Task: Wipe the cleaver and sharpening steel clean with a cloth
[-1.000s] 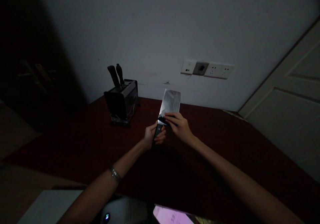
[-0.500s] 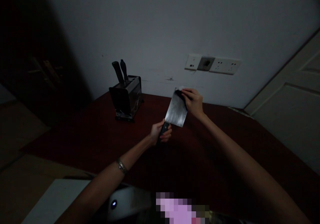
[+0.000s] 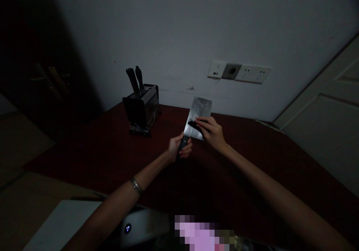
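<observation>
A cleaver (image 3: pixel 201 108) with a broad, shiny rectangular blade is held over the table, its blade pointing up and away. My left hand (image 3: pixel 179 147) is closed around its black handle. My right hand (image 3: pixel 214 132) pinches its fingertips together against the lower part of the blade, near the handle. Something dark shows beneath those fingers; I cannot tell whether it is a cloth or a shadow and reflection on the metal. Behind and to the left stands a knife block (image 3: pixel 143 109), with two black handles sticking out of its top.
The dark red table (image 3: pixel 98 153) meets a pale wall with a row of sockets (image 3: pixel 238 72). A panelled door (image 3: pixel 331 120) is at the right. A white device with a lit button (image 3: pixel 146 226) lies low in front. The room is dim.
My right hand has slid from the far end of the blade down towards the handle. My left hand keeps its grip, and the cleaver has barely shifted.
</observation>
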`<state>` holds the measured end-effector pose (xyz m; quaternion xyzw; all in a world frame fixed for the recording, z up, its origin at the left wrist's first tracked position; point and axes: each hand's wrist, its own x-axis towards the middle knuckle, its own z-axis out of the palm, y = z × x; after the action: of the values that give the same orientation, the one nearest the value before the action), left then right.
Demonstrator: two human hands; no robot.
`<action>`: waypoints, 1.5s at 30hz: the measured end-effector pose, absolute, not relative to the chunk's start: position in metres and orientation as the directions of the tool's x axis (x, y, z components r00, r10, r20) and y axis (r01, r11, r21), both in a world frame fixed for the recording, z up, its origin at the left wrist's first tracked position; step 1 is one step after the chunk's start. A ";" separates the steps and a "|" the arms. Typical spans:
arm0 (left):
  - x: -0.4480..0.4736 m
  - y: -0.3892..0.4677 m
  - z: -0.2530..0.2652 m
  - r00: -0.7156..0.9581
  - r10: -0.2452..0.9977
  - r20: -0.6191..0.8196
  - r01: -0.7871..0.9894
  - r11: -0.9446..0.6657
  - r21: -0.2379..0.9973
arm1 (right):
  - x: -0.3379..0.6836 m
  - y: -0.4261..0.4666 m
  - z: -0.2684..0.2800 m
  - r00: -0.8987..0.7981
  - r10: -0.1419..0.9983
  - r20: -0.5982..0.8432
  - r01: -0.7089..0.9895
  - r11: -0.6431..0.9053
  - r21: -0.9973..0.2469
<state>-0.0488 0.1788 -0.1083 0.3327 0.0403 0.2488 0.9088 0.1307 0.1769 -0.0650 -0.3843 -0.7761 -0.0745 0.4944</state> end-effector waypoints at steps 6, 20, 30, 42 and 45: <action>-0.046 0.174 -0.110 0.903 0.414 0.116 -0.387 0.664 0.640 | 0.171 0.225 -0.011 -0.110 0.474 0.874 0.776 0.590 -0.223; -0.048 0.178 -0.111 0.883 0.448 0.141 -0.431 0.657 0.619 | 0.123 0.148 -0.075 -0.326 0.529 0.784 0.625 0.743 -0.241; -0.044 0.173 -0.112 0.902 0.398 0.167 -0.407 0.651 0.641 | 0.155 0.215 -0.012 -0.154 0.499 0.853 0.750 0.621 -0.227; -0.043 0.173 -0.117 0.884 0.442 0.150 -0.430 0.646 0.631 | 0.116 0.156 -0.066 -0.378 0.536 0.755 0.635 0.743 -0.209; -0.042 0.173 -0.119 0.880 0.451 0.146 -0.434 0.642 0.633 | 0.115 0.151 -0.068 -0.462 0.517 0.721 0.609 0.776 -0.166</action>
<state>-0.0415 0.1726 -0.1193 0.3458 0.0126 0.2442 0.9059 0.1151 0.1514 -0.0677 -0.3297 -0.8531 -0.0575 0.4003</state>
